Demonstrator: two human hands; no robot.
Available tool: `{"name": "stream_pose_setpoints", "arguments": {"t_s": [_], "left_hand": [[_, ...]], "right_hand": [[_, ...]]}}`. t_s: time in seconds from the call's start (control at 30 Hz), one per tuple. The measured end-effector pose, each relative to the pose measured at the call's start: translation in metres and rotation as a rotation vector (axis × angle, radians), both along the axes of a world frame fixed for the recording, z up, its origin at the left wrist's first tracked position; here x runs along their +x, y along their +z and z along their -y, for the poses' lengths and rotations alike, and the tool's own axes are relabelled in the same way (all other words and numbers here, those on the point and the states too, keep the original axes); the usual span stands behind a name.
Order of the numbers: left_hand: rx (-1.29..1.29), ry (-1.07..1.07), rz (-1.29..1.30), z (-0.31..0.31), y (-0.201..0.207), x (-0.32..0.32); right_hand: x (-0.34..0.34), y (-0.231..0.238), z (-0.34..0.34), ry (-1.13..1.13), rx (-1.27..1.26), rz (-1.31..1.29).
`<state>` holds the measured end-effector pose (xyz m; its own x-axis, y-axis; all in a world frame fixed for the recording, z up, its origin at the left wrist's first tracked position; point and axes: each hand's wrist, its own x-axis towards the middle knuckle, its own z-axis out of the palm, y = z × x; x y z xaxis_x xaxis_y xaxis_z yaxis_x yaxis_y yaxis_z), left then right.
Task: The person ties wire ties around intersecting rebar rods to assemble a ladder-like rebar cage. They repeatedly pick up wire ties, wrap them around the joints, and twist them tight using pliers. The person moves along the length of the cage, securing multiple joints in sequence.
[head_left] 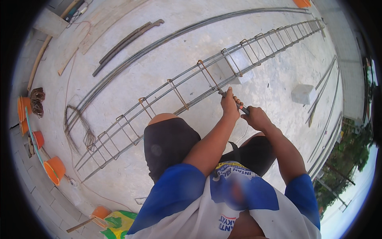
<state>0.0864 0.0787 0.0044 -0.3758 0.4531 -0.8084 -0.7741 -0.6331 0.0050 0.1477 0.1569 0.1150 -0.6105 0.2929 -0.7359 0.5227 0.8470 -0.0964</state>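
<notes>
A long steel rebar cage point(208, 74) with square stirrups, some of them rusty, runs diagonally across the concrete floor in front of my knees. My left hand point(229, 104) is closed round the front part of a dark hand tool point(243, 109) with an orange band. The tool's metal head meets the cage's near bar beside a rusty stirrup; its exact kind is hard to make out. Behind it, my right hand point(256, 118) grips the handle's rear end. A pale block point(242, 65) stands beneath the cage, just beyond my hands.
Beyond the cage lie long bent rebars point(159, 42) and two short dark bars point(128, 44). Thin tie wire point(88, 138) lies by the cage's left end. Orange buckets point(55, 170) line the left wall. Another pale block point(303, 94) and loose bars point(327, 75) are at right.
</notes>
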Motion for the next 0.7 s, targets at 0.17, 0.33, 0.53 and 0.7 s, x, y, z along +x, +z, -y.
{"name": "stream_pose_setpoints", "arguments": {"t_s": [0.17, 0.33, 0.53, 0.7], "left_hand": [[0.256, -0.080, -0.093, 0.022, 0.016, -0.005], [0.343, -0.049, -0.186, 0.024, -0.009, -0.006], [0.110, 0.023, 0.004, 0.001, 0.005, -0.006], [0.180, -0.098, -0.042, 0.016, -0.003, -0.005]], "right_hand": [[-0.005, 0.009, -0.020, -0.609, -0.714, 0.335], [-0.018, 0.027, -0.005, -0.506, -0.564, 0.320], [0.032, -0.010, 0.033, 0.141, 0.529, -0.322], [0.027, -0.012, 0.009, -0.038, 0.087, -0.095]]}}
